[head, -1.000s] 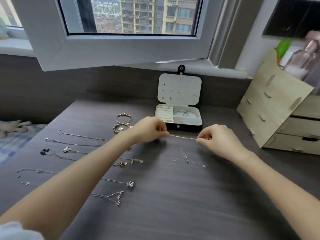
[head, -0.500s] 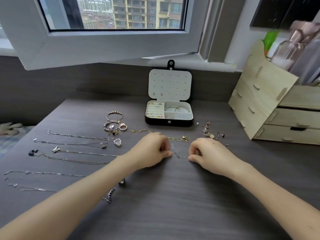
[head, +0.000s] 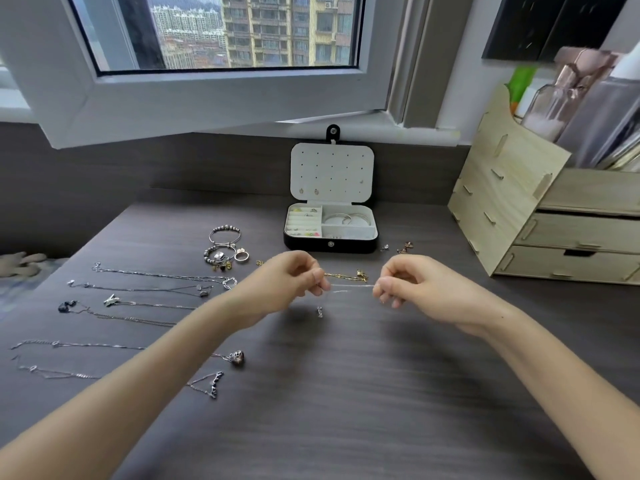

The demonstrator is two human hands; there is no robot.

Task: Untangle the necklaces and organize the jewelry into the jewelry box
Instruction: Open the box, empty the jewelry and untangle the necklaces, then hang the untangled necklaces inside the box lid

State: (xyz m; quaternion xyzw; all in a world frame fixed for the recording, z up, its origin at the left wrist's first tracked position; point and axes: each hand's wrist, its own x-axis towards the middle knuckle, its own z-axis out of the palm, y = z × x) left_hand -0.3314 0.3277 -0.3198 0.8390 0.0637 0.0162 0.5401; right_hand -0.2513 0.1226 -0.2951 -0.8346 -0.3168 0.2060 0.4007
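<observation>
Head view: left hand (head: 287, 285) and right hand (head: 415, 289) have lifted apart, pinching a thin chain (head: 351, 288) taut. It looks untangled now.

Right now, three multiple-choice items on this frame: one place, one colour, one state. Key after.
1. Where is the black jewelry box with white lining?
A. at the back of the dark wooden desk, beyond the hands
B. on the windowsill
C. inside a drawer

2. What colour is the lid's inner panel?
A. red
B. white
C. green

3. What state is the thin silver chain in?
A. coiled inside the box
B. lying loose on the desk
C. stretched between the left hand and right hand

Key:
1 A, the box stands behind both hands, near the wall.
2 B, the open lid shows a white panel with small holes.
3 C, each hand pinches one end.
</observation>
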